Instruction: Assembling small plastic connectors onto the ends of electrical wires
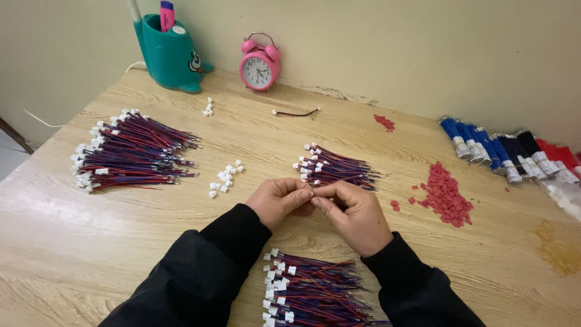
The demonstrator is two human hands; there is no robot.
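Wire bundle (130,151) left, connector chips (446,195) right

A light wooden table (91,242) with visible grain fills most of the view. Its far edge meets a plain cream wall (393,42), scuffed along the junction. Grey floor (7,154) shows past the left edge. Lighting is soft and even.

tiny red-and-blue wire lead (313,192) pinched between both hands' fingertips, mostly hidden, small wire bundle (334,168) just beyond the fingers
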